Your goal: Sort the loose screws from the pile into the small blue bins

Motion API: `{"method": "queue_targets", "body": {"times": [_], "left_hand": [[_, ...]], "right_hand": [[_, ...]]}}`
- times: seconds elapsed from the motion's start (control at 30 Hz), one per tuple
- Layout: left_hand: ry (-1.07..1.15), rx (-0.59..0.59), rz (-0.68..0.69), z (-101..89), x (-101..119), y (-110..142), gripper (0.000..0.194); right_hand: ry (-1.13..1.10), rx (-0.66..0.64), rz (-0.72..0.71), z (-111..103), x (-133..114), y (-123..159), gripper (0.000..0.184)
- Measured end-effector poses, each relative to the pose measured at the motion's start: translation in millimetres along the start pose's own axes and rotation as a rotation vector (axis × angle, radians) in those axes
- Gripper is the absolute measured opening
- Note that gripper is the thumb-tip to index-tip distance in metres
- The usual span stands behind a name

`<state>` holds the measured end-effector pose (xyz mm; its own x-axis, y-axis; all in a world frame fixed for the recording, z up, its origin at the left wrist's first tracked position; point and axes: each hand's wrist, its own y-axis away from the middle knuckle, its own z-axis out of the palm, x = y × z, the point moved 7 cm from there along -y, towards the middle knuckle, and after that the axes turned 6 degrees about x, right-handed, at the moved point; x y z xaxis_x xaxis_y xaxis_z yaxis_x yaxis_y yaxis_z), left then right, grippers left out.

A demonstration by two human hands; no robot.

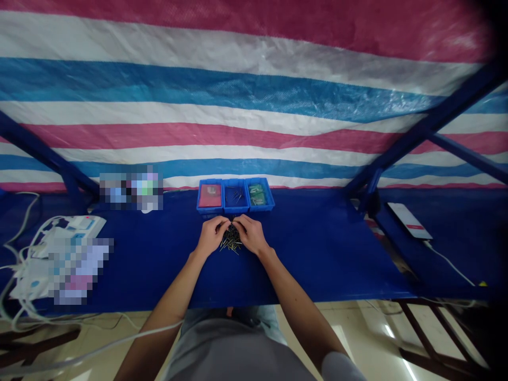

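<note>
My left hand [209, 236] and my right hand [251, 235] meet at the fingertips over a heap of thin dark metal pins [230, 239] on the blue table top [317, 254]. Both hands press in around a dark bunch of the pins, and loose ones splay out below towards me. Just beyond my fingers stands a blue three-compartment tray [236, 194]. Its left compartment holds a red flat packet [210, 195], the middle a few similar pins [237, 196], and the right a green packet [257, 194]. The hands touch no tray.
A phone [408, 221] with a white cable lies at the right. A white power strip [69, 233] and tangled cables lie at the left, beside pixelated patches. Dark blue struts and a striped tarp [238, 100] stand behind the table. The near table edge runs above the floor.
</note>
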<state>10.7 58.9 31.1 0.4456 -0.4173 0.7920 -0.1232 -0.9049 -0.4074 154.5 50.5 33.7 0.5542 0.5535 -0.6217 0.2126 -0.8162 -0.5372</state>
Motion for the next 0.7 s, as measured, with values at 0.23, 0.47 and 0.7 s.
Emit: {"method": "queue_targets", "body": {"times": [0.23, 0.47, 0.7], "left_hand": [[-0.019, 0.002, 0.017, -0.2, 1.9, -0.1, 0.027], [-0.008, 0.019, -0.003, -2.9, 0.8, -1.3, 0.029], [-0.028, 0.002, 0.022, 0.7, 1.6, 0.7, 0.027]], "right_hand": [[0.027, -0.012, 0.040, 1.1, 1.5, 1.0, 0.033], [-0.055, 0.040, 0.018, -0.4, 1.8, 0.1, 0.025], [-0.018, 0.037, 0.019, -1.3, 2.7, -0.2, 0.026]]}}
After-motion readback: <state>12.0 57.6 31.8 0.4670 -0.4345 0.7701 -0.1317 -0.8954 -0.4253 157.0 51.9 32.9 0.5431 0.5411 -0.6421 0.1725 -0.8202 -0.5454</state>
